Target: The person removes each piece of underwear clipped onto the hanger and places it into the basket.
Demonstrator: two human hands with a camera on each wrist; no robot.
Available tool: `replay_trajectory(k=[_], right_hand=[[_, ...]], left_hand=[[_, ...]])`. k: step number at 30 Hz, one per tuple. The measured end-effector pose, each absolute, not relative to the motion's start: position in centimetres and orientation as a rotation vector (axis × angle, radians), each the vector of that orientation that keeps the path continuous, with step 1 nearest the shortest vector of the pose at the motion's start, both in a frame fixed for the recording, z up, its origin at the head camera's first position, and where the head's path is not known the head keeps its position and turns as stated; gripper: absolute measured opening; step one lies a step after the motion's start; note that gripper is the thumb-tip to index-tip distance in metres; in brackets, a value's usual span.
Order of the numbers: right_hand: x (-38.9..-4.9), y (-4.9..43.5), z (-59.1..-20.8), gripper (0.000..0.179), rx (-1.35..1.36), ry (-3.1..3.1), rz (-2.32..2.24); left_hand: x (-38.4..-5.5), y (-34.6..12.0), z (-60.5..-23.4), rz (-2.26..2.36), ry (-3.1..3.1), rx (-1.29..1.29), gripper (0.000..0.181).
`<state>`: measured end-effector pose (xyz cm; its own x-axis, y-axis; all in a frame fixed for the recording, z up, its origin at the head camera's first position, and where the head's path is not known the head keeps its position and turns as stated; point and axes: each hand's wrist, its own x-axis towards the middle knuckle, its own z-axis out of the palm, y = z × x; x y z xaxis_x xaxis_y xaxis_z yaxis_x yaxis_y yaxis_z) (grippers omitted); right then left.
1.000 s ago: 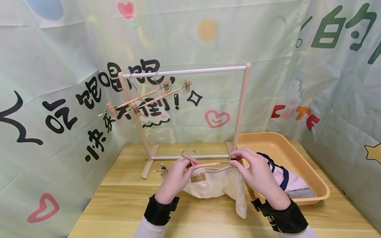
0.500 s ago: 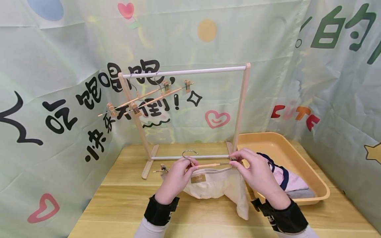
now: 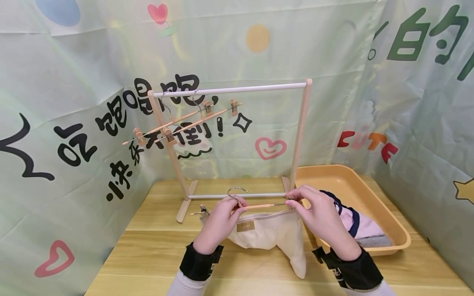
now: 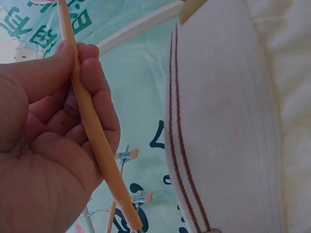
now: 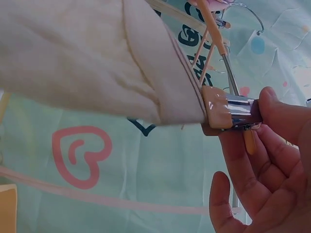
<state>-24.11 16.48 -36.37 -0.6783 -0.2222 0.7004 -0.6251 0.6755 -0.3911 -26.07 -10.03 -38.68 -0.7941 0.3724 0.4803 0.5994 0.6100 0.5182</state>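
My left hand (image 3: 221, 216) grips the wooden bar of a clip hanger (image 3: 260, 206) near its middle, its metal hook upward. Thumb and fingers wrap the bar in the left wrist view. With thumb and fingers, my right hand (image 3: 314, 209) pinches the hanger's right clip (image 5: 238, 110). Below the bar hangs a cream cloth garment (image 3: 261, 236) with a tan label and brown double stitching along its band. Its left corner is at the left clip (image 3: 203, 209). At the right clip's mouth lies the band's corner; how deep it sits inside is hidden.
Behind the hands stands a wooden rack (image 3: 229, 89) with a white top rail. Two clip hangers (image 3: 201, 120) hang at its left end. On the right, an orange basin (image 3: 342, 174) contains folded pink and grey clothes (image 3: 364, 224). A printed cloth backdrop surrounds the wooden table (image 3: 155, 255).
The garment's right side has sagged slightly, its lower right tip hanging lower. The right clip has turned a little between the right fingers. Both hands stay in nearly the same place.
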Motion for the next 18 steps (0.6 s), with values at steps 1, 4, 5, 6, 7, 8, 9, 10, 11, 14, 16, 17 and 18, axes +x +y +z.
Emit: replay_trajectory(k=[1, 4, 5, 6, 7, 8, 9, 10, 11, 14, 16, 17, 18], right_hand=[[-24.11, 16.49, -36.39, 0.015, 0.649, -2.262, 0.838], [-24.11, 16.5, -36.4, 0.014, 0.651, -2.262, 0.841], [-24.1, 16.5, -36.4, 0.014, 0.651, -2.261, 0.843], [-24.1, 16.5, -36.4, 0.013, 0.651, -2.259, 0.843], [-24.1, 16.5, -36.41, 0.013, 0.65, -2.258, 0.842], [-24.11, 16.5, -36.43, 0.012, 0.649, -2.256, 0.842], [-24.13, 16.49, -36.45, 0.012, 0.647, -2.254, 0.841], [-24.15, 16.48, -36.46, 0.012, 0.644, -2.252, 0.836], [-24.16, 16.47, -36.47, 0.012, 0.64, -2.25, 0.834], [-24.23, 16.46, -36.53, 0.012, 0.635, -2.247, 0.829], [-24.26, 16.46, -36.59, 0.012, 0.636, -2.249, 0.832], [-24.28, 16.46, -36.64, 0.012, 0.638, -2.25, 0.835], [-24.31, 16.46, -36.69, 0.012, 0.638, -2.253, 0.834]], left_hand=[[-26.08, -10.03, -38.7, -0.981, -2.516, -0.782, 0.008], [-26.08, -10.05, -38.76, -0.969, -2.512, -0.787, 0.008], [-26.08, -10.06, -38.78, -0.966, -2.51, -0.79, 0.007], [-26.09, -10.07, -38.8, -0.963, -2.508, -0.791, 0.007], [-26.09, -10.07, -38.8, -0.963, -2.509, -0.792, 0.007], [-26.08, -10.07, -38.79, -0.963, -2.511, -0.792, 0.007], [-26.07, -10.07, -38.78, -0.964, -2.513, -0.793, 0.008], [-26.06, -10.06, -38.77, -0.967, -2.515, -0.791, 0.008], [-26.05, -10.06, -38.74, -0.972, -2.517, -0.788, 0.008], [-26.03, -10.04, -38.72, -0.976, -2.519, -0.787, 0.009], [-26.01, -10.05, -38.73, -0.971, -2.517, -0.787, 0.009], [-26.01, -10.06, -38.74, -0.969, -2.514, -0.79, 0.009], [-26.03, -10.07, -38.77, -0.966, -2.512, -0.79, 0.009]])
